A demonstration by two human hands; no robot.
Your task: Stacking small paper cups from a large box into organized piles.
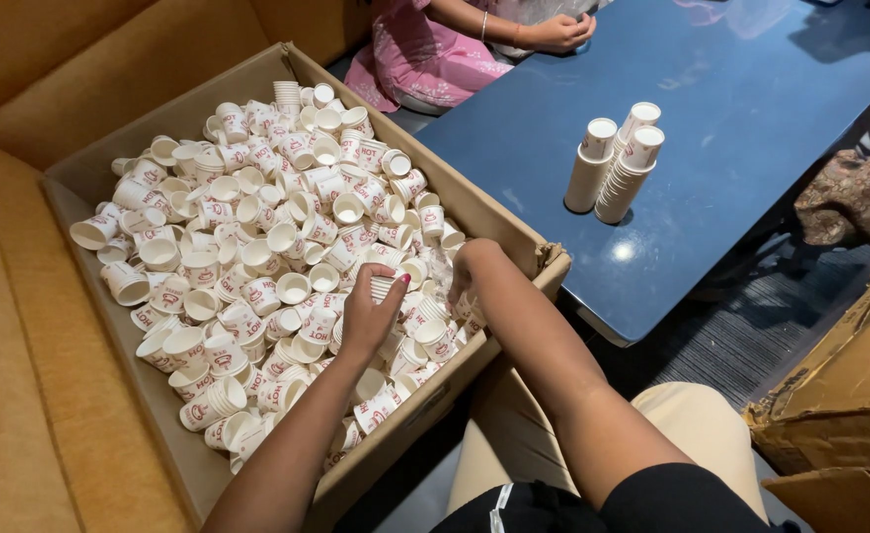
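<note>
down in the cardboard box point(109, 326) lie a great many small white paper cups with red print, loose and tumbled every way, some nested into short stacks. the box sits on a tan couch point(20, 395) and its near corner is just beside the dark blue desk point(751, 89).

the left hand point(371, 311) is inside the box, fingers curled around a small stack of cups point(384, 286) that it grips from the side; the stack stands roughly upright above the loose cups point(257, 227). the right hand point(470, 276) reaches over the box's right wall and is pushed down among the cups near that wall; its fingers are buried, so i cannot tell whether it is clenched on anything or loose.

on the desk, well apart from the box, stand three tall stacks of cups point(615, 168), mouths down, close together, the rightmost leaning a little against its neighbour.

at the far end of the desk another person in pink clothing point(415, 59) has their hands point(558, 32) resting together on the desk's edge. to the right, on the floor, there is a torn brown cardboard piece point(850, 385) and a patterned fabric bundle point(855, 197).
</note>
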